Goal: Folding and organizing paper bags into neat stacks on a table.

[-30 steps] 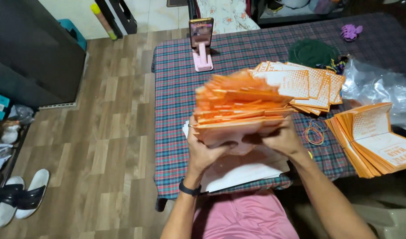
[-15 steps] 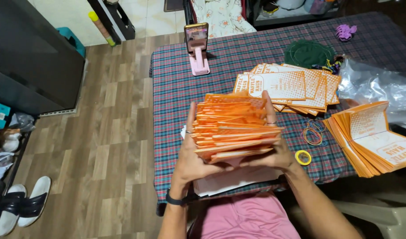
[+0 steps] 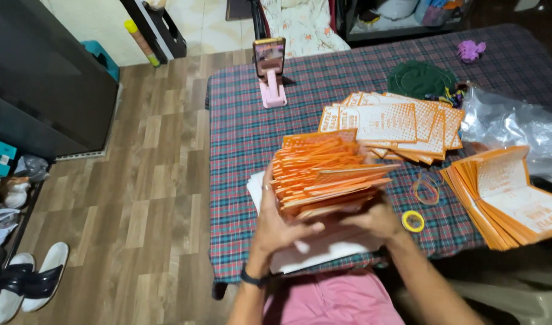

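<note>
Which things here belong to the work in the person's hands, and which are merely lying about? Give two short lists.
In use: thick orange paper stack, gripped by left hand and right hand; fanned orange sheets; folded orange pile; white sheets.

Lying about: phone on pink stand; yellow tape roll; rubber bands; clear plastic bag; green cloth; sandals.

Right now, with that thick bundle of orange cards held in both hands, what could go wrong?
The orange card stack is fanned and uneven between the left hand and right hand, so sheets might slip out. It hangs near the table edge, so loose ones could drop to the wooden floor. A swing might also knock the yellow tape roll.
</note>
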